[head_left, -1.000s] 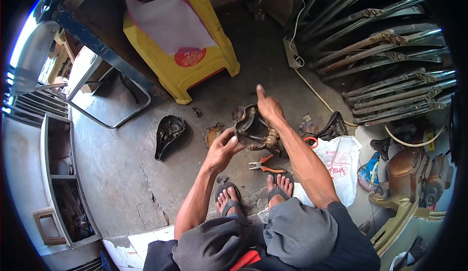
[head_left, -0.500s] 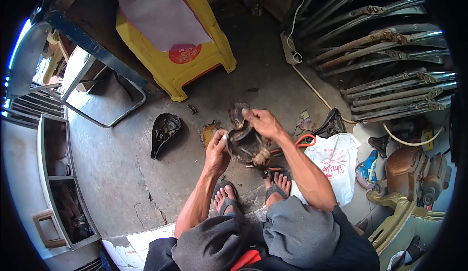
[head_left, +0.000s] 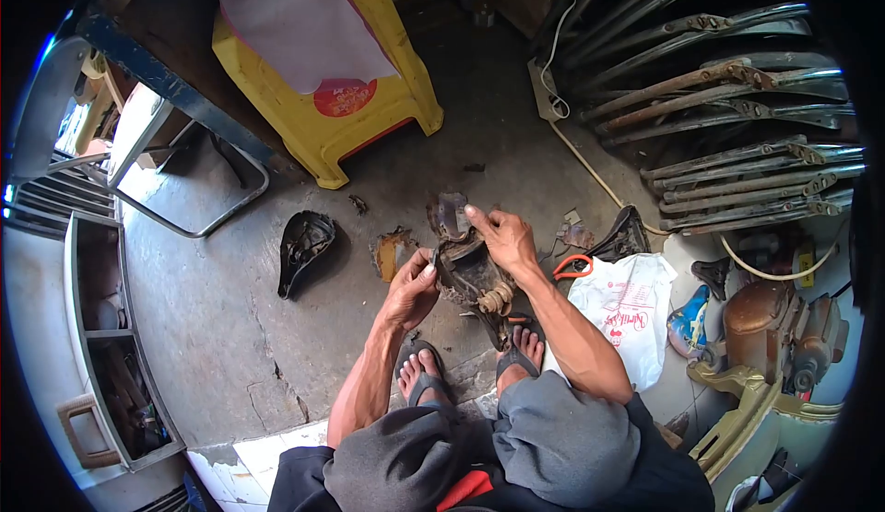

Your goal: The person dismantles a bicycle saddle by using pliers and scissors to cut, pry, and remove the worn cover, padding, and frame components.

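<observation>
One worn saddle (head_left: 468,275), gripped by left hand (head_left: 410,293) and right hand (head_left: 506,241), hides some floor (head_left: 212,328) near a white bag (head_left: 627,305).

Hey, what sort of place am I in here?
Probably a small repair workshop: your left hand and right hand hold a worn bicycle saddle, another saddle lies upturned on the floor, and metal frames are stacked nearby.

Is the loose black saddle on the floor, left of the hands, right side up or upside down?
Upside down: the black saddle lies with its hollow underside facing up.
</observation>
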`<state>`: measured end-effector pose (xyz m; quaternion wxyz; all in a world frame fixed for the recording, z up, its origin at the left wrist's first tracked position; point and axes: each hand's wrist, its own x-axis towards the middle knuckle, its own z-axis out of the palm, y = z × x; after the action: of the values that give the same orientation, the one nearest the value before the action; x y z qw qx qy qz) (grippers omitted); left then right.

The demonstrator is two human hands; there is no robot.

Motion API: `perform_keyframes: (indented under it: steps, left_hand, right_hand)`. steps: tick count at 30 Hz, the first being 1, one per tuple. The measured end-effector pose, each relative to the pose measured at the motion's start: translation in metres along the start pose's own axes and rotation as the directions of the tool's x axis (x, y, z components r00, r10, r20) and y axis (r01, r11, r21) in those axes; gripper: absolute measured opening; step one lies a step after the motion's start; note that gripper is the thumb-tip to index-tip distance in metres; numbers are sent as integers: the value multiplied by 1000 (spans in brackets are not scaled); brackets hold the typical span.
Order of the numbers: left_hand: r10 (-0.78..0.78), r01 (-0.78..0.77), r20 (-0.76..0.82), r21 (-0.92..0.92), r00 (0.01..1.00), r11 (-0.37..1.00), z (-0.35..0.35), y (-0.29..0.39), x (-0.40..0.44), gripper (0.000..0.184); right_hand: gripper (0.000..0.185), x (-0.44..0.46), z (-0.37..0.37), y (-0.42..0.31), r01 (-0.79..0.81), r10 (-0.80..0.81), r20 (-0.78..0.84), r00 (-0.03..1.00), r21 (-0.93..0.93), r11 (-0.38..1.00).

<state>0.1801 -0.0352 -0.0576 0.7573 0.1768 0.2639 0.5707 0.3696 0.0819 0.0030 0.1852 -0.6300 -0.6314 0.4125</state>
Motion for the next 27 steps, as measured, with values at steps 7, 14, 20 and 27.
perform_keyframes:
  steps: [7,14,20,27]
  left_hand:
    - [81,-79,-47,58,996,995,16,-11,5,41]
    - [45,-50,-118,-43,992,998,20,1,6,57]
    - [27,-29,-29,-81,999,996,12,6,8,55]
    - [10,-15,-49,-94,999,995,11,5,2,41]
  right_hand:
    - [77,7,4,11,-28,30,-72,997,36,999]
    - [70,-3,13,27,-163,82,229,970,362,918]
    - [56,-1,25,36,-151,69,225,972,371,916]
    - [48,-14,27,23,-158,146,84,986,172,972]
